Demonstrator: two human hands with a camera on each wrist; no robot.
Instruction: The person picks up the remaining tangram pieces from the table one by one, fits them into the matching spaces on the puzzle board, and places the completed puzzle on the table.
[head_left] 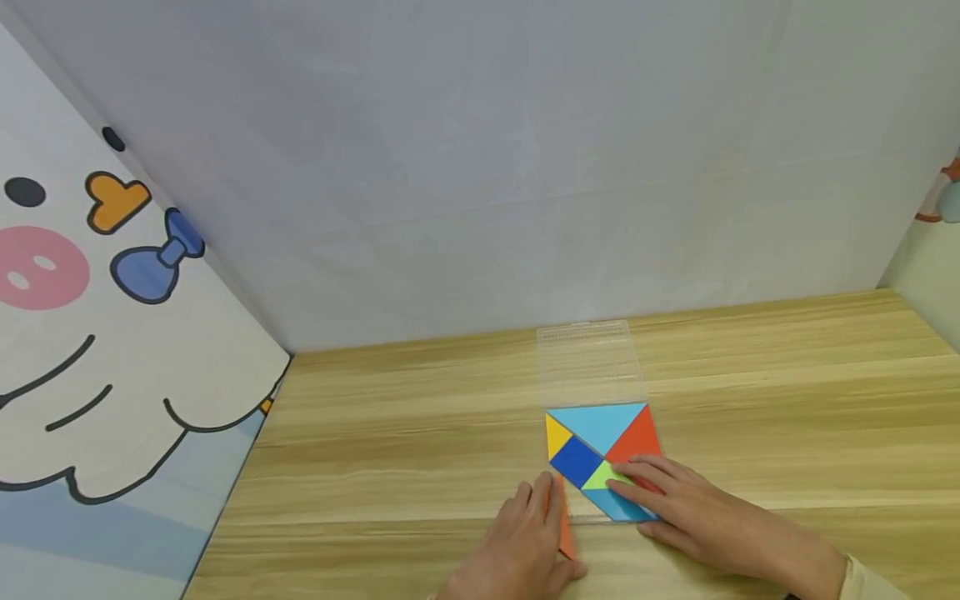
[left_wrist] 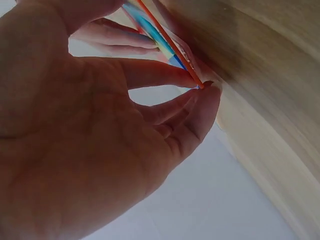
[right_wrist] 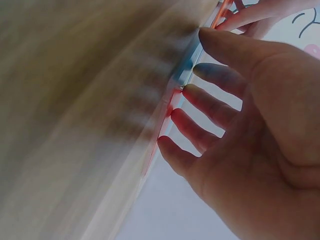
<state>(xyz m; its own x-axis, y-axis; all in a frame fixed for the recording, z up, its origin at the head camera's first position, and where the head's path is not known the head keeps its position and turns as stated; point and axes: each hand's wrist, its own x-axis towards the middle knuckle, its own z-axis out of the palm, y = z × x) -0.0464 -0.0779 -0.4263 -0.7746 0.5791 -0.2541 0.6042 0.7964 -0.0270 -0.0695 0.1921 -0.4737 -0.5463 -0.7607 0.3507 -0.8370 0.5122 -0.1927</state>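
Flat tangram pieces lie fitted together on the table: a light blue triangle [head_left: 600, 423], a red triangle [head_left: 637, 437], a yellow triangle [head_left: 557, 435], a dark blue square [head_left: 576, 461], a light green triangle [head_left: 600, 476] and a blue piece [head_left: 617, 506]. My left hand [head_left: 517, 537] grips an orange tangram piece [head_left: 566, 537] by its edges, just left of them; the hand hides part of it. The wrist view shows this orange piece edge-on, tilted, at the fingertips. My right hand [head_left: 697, 512] rests extended fingertips on the green, red and blue pieces, partly covering them.
A clear plastic panel [head_left: 591, 362] lies flat behind the pieces, and a clear edge shows below them. The wood-grain table [head_left: 390, 450] meets a pale backdrop [head_left: 525, 167]. A cartoon-printed panel [head_left: 150, 358] stands at left.
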